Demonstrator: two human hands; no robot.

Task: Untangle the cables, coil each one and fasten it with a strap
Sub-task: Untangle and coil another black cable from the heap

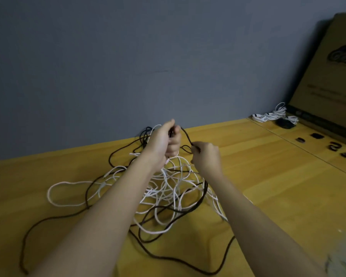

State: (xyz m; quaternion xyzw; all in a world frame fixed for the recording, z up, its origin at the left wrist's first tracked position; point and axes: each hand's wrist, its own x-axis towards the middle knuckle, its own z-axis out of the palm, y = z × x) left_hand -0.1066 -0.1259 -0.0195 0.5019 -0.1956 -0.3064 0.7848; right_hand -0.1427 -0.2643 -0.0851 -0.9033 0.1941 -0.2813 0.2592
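wooden table | cable tangle | coiled cables | straps | cardboard box

Both arms fwd, left grip & right grip clenched.

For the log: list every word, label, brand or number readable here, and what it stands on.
No text can be read.
Cardboard box: a dark swirl logo, no letters made out.
Cardboard box, lower down: lines of print, too blurred to read.
Cables, straps, table: no markings visible.
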